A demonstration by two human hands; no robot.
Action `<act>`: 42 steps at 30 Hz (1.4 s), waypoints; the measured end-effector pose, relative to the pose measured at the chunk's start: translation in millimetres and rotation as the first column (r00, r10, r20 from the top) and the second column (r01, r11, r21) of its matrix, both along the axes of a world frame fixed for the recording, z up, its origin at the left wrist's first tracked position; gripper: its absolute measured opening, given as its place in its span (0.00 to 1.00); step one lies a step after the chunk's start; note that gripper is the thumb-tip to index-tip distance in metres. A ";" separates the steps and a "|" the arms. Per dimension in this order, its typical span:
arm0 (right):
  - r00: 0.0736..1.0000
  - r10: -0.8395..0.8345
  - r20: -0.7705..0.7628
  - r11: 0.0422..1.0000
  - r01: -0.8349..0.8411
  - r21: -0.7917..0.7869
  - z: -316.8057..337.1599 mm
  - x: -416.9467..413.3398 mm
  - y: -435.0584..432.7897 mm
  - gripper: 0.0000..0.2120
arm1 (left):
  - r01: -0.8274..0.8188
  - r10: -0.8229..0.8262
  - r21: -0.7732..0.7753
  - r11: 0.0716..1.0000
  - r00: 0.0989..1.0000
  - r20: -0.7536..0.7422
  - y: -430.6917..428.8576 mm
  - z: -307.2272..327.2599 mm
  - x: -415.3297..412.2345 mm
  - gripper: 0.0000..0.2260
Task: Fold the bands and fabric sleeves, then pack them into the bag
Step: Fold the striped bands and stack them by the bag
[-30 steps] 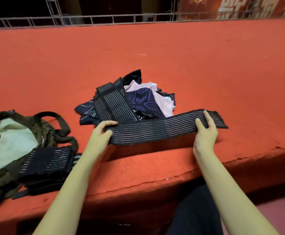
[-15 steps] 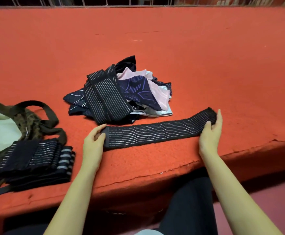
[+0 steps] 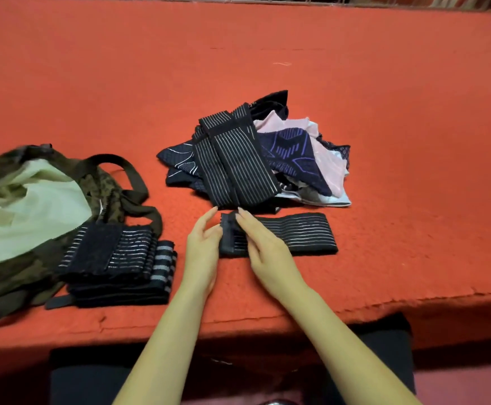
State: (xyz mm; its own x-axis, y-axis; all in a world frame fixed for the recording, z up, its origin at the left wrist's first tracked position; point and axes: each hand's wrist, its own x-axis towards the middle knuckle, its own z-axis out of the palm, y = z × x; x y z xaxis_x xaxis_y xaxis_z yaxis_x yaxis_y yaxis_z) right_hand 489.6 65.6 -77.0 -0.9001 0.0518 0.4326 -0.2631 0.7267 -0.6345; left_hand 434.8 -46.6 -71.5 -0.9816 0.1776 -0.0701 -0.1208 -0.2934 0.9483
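Red carpet [image 3: 384, 141] over the whole platform, running far beyond both hands.

Well off to the left of the left hand: camouflage bag [image 3: 19, 200], mouth gaping, pale lining showing. Just past the fingertips: heap [image 3: 267, 159] of unfolded bands and sleeves, dark striped, navy and pink. Between bag and left hand, lying against the bag's mouth: stack [image 3: 115, 267] of folded bands. Under both hands: striped band [image 3: 297, 235], doubled over, reaching off to the right of the right hand.

Left hand [image 3: 202, 247] at the band's left end, fingers fairly straight, touching the edge, not gripping. Right hand [image 3: 263, 247] laid across the same end, fingers straight, pressing the top layer flat.

For a clean fold, as a judgement:
- Bring the two ends edge on edge.
- Pin them with the left.
- Sweep the right toward the crease to chase out slack.
- Fold again down to the stack's footprint.
- Likely to spring open, being elastic, so keep pressure on until set down.

Half a second earlier: band at full length, one hand on each end, well apart. Now halved, right hand brought across beside the left.
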 end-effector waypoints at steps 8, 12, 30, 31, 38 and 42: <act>0.994 0.077 0.073 0.994 -0.082 0.077 -6.3 -4.3 -2.6 0.23 | -0.002 -0.009 0.116 0.993 0.995 0.095 -0.9 -1.1 -4.1 0.19; 0.983 0.141 0.122 0.981 -0.155 0.116 -2.6 -1.1 -6.0 0.24 | -0.012 0.003 0.079 0.997 0.994 0.113 -0.8 -1.9 -4.9 0.18; 0.967 -0.080 0.241 0.981 0.033 0.193 2.5 -5.2 21.8 0.18 | -0.309 -0.014 -0.615 0.725 0.887 -0.462 8.0 -0.6 9.7 0.12; 0.971 -0.124 0.206 0.982 0.090 0.166 2.3 -2.7 32.2 0.17 | -0.322 -0.010 -0.618 0.718 0.882 -0.471 8.0 -0.8 10.0 0.12; 0.852 -0.518 0.080 0.846 0.496 0.197 1.3 19.1 85.3 0.15 | -0.380 -0.055 -0.702 0.602 0.857 -0.512 10.6 -5.1 13.7 0.14; 0.782 -0.597 0.180 0.800 0.595 0.070 4.7 19.1 83.7 0.21 | -0.522 -0.150 -0.735 0.433 0.763 -0.629 21.6 0.4 19.3 0.17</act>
State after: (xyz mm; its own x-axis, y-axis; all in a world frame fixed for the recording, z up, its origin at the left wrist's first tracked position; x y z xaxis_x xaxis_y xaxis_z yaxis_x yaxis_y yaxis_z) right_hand 508.7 149.3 -72.4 -0.7530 0.6018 0.2659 0.3450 0.7053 -0.6193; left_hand 454.2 -25.0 -71.1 -0.8681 0.1614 0.4694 0.4235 0.7340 0.5308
